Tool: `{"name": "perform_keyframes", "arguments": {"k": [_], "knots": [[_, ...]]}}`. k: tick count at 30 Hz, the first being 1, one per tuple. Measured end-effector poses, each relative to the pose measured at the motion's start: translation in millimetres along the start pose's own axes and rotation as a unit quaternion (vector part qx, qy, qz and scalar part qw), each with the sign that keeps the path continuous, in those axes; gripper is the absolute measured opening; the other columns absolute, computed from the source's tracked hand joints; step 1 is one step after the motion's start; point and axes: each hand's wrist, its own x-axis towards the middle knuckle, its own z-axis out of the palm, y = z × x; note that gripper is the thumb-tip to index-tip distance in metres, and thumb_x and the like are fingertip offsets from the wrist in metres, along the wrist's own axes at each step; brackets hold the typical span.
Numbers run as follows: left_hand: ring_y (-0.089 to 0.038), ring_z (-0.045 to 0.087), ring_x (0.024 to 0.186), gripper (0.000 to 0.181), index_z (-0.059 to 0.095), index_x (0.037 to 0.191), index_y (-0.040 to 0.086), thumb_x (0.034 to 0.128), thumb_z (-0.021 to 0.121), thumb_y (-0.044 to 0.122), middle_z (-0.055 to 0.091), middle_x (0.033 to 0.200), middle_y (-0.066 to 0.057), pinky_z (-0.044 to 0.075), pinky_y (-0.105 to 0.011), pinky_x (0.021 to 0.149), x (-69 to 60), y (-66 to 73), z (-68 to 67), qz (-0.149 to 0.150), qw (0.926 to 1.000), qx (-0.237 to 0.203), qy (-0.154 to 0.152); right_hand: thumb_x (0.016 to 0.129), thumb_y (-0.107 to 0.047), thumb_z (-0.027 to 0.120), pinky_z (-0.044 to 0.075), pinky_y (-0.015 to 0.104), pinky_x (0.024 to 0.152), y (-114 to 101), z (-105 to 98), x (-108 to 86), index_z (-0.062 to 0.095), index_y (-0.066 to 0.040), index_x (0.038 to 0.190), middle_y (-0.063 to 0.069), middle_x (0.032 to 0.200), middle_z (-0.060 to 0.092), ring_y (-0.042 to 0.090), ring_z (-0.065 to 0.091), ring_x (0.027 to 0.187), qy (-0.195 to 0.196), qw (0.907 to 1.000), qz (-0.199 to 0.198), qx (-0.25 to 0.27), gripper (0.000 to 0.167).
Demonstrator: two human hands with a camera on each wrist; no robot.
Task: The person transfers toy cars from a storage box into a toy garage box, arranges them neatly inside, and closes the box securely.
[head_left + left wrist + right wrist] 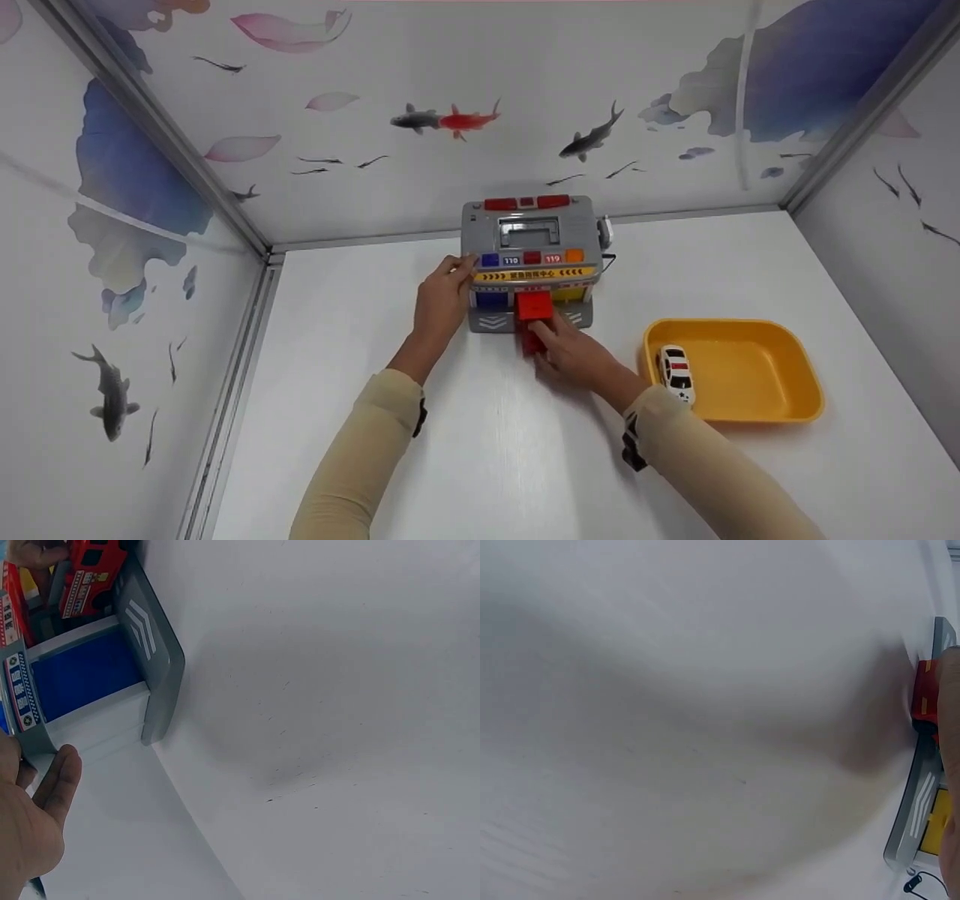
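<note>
A grey toy garage (480,231) with a blue, a red and a yellow door stands against the back wall. My left hand (441,300) grips the left front corner of its roof; the left wrist view shows the fingers (61,784) at that edge. The red middle door (535,304) is swung outward. In front of that doorway my right hand (576,358) holds a red toy truck (91,576), partly covered by the fingers. Only the truck's red end (925,694) shows beside the hand in the right wrist view.
To the right, a yellow tray (750,375) holds a white toy car (676,373) at its left side. A black cord (610,260) hangs at the garage's right side. Patterned wall panels (525,67) enclose the white table (465,465) at the back and sides.
</note>
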Motion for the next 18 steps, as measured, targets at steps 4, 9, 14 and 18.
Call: {"name": "perform_keyframes", "arguments": {"k": [4,9,14,18], "knots": [[-0.025,0.078,0.120,0.035,0.074,0.146,0.017,0.1147,0.063,0.029,0.075,0.128,-0.005,0.067,-0.037,0.099,0.2,-0.7,0.2,0.003,1.0000,-0.002,0.002,0.109,-0.024,0.070,0.059,0.054,0.117,-1.6,-1.2,1.8,0.043,-0.016,0.151,0.022,0.161,0.042,0.039,0.056,0.138,0.005,1.0000,0.003,-0.003,0.050],[-0.025,0.077,0.123,0.035,0.074,0.147,0.018,0.1143,0.064,0.028,0.074,0.129,-0.004,0.066,-0.037,0.101,-0.3,-1.6,0.7,0.001,1.0000,-0.003,0.003,0.110,-0.020,0.070,0.057,0.054,0.118,-2.0,-1.6,3.8,0.038,-0.019,0.157,0.022,0.166,0.039,0.041,0.057,0.143,0.017,0.9998,0.008,-0.002,0.057],[-0.024,0.077,0.124,0.035,0.073,0.147,0.017,0.1141,0.064,0.026,0.074,0.129,-0.004,0.066,-0.034,0.101,-0.2,-2.6,1.8,0.004,1.0000,0.003,0.002,0.110,-0.017,0.070,0.054,0.055,0.121,-3.0,0.9,3.2,0.037,-0.018,0.161,0.023,0.168,0.037,0.042,0.053,0.149,0.030,0.9994,0.002,-0.015,0.060],[-0.023,0.078,0.123,0.035,0.073,0.147,0.017,0.1146,0.063,0.027,0.074,0.128,-0.004,0.066,-0.034,0.101,0.4,-2.8,2.0,0.002,1.0000,0.003,0.000,0.110,-0.019,0.071,0.054,0.054,0.122,-4.9,4.1,2.8,0.040,-0.020,0.161,0.022,0.169,0.040,0.040,0.051,0.152,0.046,0.9981,-0.004,-0.042,0.059]]}}
